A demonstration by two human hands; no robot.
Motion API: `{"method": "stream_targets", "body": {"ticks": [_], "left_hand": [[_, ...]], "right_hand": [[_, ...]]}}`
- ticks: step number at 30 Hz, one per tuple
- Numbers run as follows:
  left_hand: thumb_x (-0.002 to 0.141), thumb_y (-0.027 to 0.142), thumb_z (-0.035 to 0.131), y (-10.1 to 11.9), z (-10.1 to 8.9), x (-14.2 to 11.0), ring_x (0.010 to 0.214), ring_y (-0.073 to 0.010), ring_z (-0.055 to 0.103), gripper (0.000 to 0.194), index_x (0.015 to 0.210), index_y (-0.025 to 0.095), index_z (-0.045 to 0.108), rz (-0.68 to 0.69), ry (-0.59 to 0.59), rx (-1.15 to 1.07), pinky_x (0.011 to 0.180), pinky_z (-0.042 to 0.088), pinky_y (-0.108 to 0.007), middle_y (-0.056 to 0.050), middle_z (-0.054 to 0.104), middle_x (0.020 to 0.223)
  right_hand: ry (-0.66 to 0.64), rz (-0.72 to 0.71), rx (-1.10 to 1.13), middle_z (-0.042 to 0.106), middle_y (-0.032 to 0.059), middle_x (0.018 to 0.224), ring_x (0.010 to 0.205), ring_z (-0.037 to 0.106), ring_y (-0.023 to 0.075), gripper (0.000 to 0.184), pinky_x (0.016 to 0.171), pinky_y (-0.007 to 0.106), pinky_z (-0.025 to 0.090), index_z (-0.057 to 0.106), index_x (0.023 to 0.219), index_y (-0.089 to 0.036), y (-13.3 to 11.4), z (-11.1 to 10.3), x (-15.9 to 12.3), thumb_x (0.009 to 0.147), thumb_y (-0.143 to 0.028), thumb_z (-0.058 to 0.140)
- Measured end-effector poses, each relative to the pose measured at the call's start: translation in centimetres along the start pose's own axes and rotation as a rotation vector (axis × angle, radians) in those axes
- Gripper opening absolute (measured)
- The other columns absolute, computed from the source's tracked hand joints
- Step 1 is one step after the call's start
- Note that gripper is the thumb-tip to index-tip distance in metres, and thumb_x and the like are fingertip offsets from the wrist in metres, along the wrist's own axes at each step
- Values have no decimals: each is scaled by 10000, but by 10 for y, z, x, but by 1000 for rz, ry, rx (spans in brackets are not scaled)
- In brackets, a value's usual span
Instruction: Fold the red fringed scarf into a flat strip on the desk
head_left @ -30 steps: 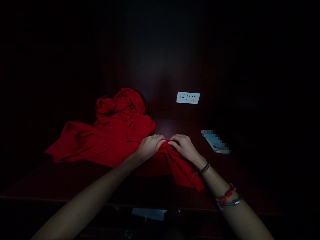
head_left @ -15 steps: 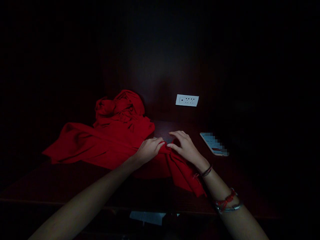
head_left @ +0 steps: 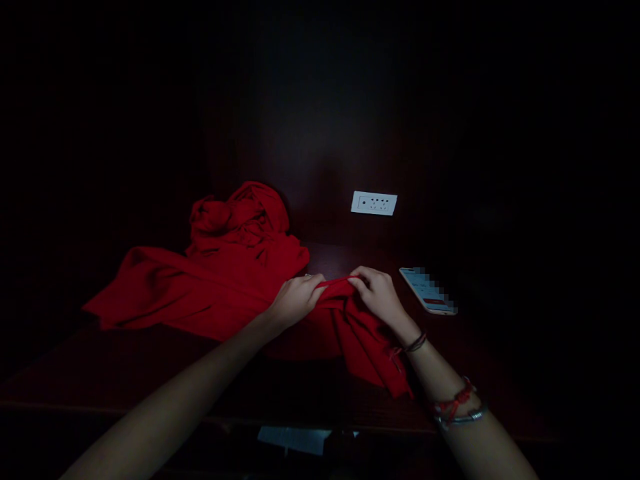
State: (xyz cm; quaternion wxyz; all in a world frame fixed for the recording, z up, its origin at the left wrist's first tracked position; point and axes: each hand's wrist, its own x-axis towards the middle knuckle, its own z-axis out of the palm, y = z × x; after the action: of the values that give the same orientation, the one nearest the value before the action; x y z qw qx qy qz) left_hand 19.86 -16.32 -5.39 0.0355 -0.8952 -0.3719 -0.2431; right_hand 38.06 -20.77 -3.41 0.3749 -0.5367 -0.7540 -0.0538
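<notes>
A red cloth garment [head_left: 220, 283] lies spread and rumpled over the dark tabletop, bunched into a heap at its far left end. Its exact kind is hard to make out in the folds. My left hand [head_left: 296, 297] is closed on an edge of it near the middle. My right hand [head_left: 376, 290] pinches the same edge a little to the right, thumb against fingers. Between the two hands the edge is drawn into a short, nearly straight line. To the right, a part of the red fabric hangs down toward the table's front, below my right wrist.
A phone [head_left: 427, 291] with a lit screen lies on the tabletop [head_left: 200, 373] to the right of my right hand. On the dark back wall is a white socket panel [head_left: 374, 203]. Pale papers [head_left: 294, 440] show below the table's front edge.
My right hand, open with fingers apart before, has closed on the garment's edge. The edge between my hands is now lifted and stretched. My left hand keeps its place.
</notes>
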Motion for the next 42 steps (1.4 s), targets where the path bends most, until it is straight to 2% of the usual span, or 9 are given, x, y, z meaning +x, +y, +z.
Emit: {"method": "stream_targets", "body": {"ticks": [3,5,11,14,19,27,31,36,42], "left_hand": [[823,210,335,-1,-2,1,755,-168,558,177,857,182,506,-42,-11,11,667,395,-243,-31,588,793],[818,202,329,-1,-2,0,759,-171,561,183,875,183,501,-57,-33,-11,669,398,-248,-32,589,797],[858,266,281,3,2,-1,786,-167,572,237,997,210,465,-43,-39,-94,662,401,-237,-31,602,875],[865,298,273,2,5,0,763,-171,576,254,972,207,485,-25,-41,-47,638,402,-237,-37,606,849],[863,296,277,1,5,0,724,-181,575,243,901,192,493,-38,-27,30,600,401,-243,-41,602,784],[806,167,341,0,3,0,797,-173,528,207,922,175,512,-13,102,9,712,404,-278,-42,549,869],[779,144,380,-4,8,2,872,-174,486,228,928,166,551,-24,225,-26,803,373,-299,-59,491,968],[842,206,323,-2,9,1,866,-146,506,233,945,173,529,1,106,-124,797,386,-250,-31,552,897],[852,225,318,0,2,0,833,-146,523,200,916,194,505,-30,42,-96,751,395,-243,-18,569,879]], "right_hand": [[10,184,-65,589,21,635,601,534,141,169,581,237,378,572,693,-161,16,-11,2,788,-206,440],[-39,192,-114,602,41,676,643,546,158,164,617,257,392,586,727,-155,21,-14,1,783,-198,438],[-114,-178,-9,552,72,1047,970,486,178,382,910,346,300,463,1122,-174,0,0,-3,760,-287,511],[-162,-210,56,578,62,1014,939,505,172,319,907,341,306,506,1063,-180,-11,8,-4,774,-315,492],[-162,-123,174,613,36,835,742,546,141,235,687,248,405,550,938,-175,-14,11,-6,769,-329,498],[56,59,146,505,-21,624,567,461,103,61,552,206,348,501,693,-172,-5,8,-1,743,-197,477],[96,0,110,498,-5,677,645,469,118,94,603,217,359,487,663,-173,-5,5,-1,687,-86,461],[-29,-105,204,566,27,815,742,521,138,180,676,236,400,530,897,-185,-11,11,-4,717,-199,534],[45,22,149,610,10,698,665,548,136,184,640,228,390,576,697,-187,-8,8,-2,795,-254,435]]}}
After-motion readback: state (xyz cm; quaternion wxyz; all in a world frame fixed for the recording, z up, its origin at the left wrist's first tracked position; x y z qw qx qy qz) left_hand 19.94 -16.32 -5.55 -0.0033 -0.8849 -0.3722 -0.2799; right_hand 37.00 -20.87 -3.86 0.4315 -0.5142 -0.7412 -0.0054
